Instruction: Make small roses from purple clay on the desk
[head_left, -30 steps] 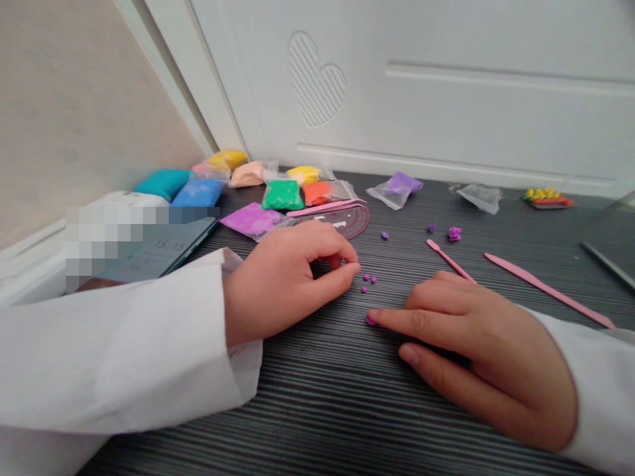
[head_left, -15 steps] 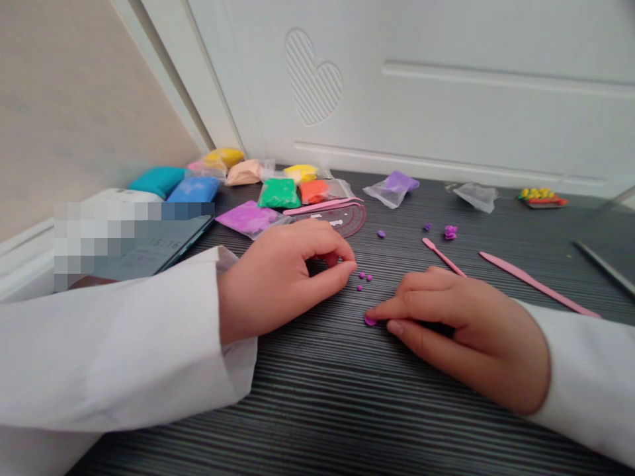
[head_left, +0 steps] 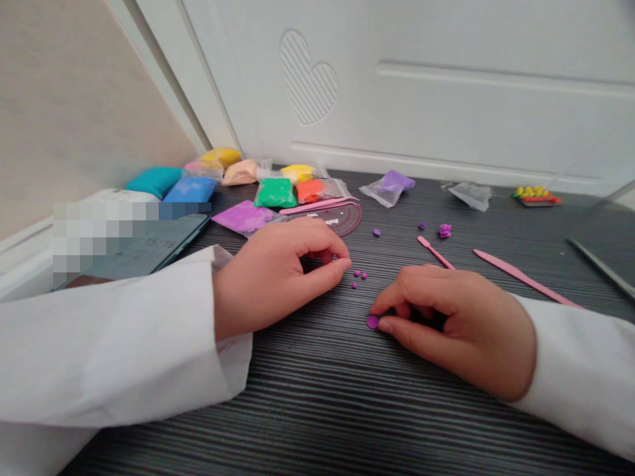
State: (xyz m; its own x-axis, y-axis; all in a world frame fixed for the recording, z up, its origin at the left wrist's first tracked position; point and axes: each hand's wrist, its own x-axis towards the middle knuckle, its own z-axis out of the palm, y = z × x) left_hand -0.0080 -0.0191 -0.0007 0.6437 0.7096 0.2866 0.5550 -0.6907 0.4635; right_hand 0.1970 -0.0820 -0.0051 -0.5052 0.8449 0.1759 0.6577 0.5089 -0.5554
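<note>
A pixelated patch point(head_left: 92, 231) partly masks the phone point(head_left: 149, 254).

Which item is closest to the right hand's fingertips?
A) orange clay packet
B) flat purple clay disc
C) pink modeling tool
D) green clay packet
B: the flat purple clay disc lies on the dark ridged tabletop right at the fingertips of the right hand, while the pink modeling tool and the green clay packet lie farther off.
</note>
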